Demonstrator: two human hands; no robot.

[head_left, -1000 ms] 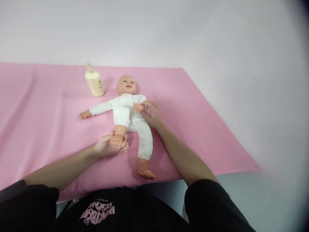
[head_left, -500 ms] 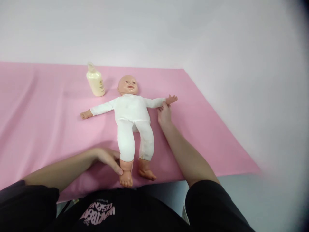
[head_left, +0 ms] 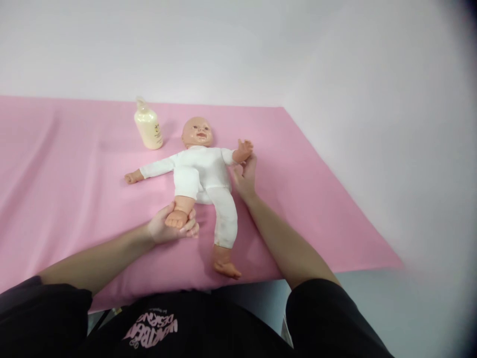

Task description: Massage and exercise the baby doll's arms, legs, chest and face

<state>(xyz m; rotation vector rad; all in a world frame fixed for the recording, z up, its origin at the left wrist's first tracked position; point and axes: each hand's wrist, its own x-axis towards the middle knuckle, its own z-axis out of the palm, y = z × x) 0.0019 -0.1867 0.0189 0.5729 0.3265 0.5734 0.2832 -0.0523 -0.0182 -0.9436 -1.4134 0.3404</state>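
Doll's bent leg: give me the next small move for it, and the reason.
Probably ease the doll's foot gently down with the left hand, letting the bent leg straighten: that hand already has hold of it around the ankle, the leg is folded up toward the torso, and the other leg lies extended on the pink cloth.

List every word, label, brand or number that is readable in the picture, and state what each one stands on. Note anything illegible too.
Black shirt, large pink lettering: perhaps "HEARTBEAT", with another word that seems to start "DES"; too distorted to be sure.
Same shirt, tiny line above that: too small to read.
Pump bottle, dark print on its side: too small and blurred.
Doll: no writing visible.
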